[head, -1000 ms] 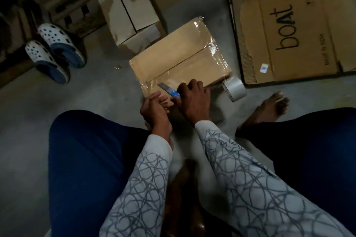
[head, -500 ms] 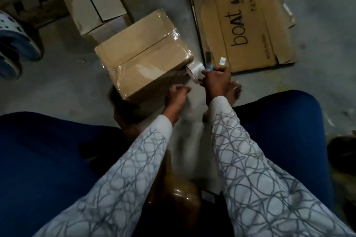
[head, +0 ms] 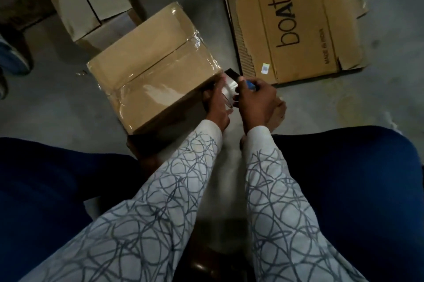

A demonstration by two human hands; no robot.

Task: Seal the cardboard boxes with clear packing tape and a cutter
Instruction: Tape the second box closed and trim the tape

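Risk: the cutter (head: 249, 85) is sitting close to the left hand (head: 218, 104), so a slip could be nicking skin (blade hard to see). Left fingers are gripping the tape roll (head: 230, 90) at the box's (head: 156, 70) 4 o'clock corner. Right hand (head: 258, 102) is curling round the cutter.

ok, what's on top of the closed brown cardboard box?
Only glossy clear packing tape, over the seam and edges of the brown cardboard box. Shut flaps hide the inside.
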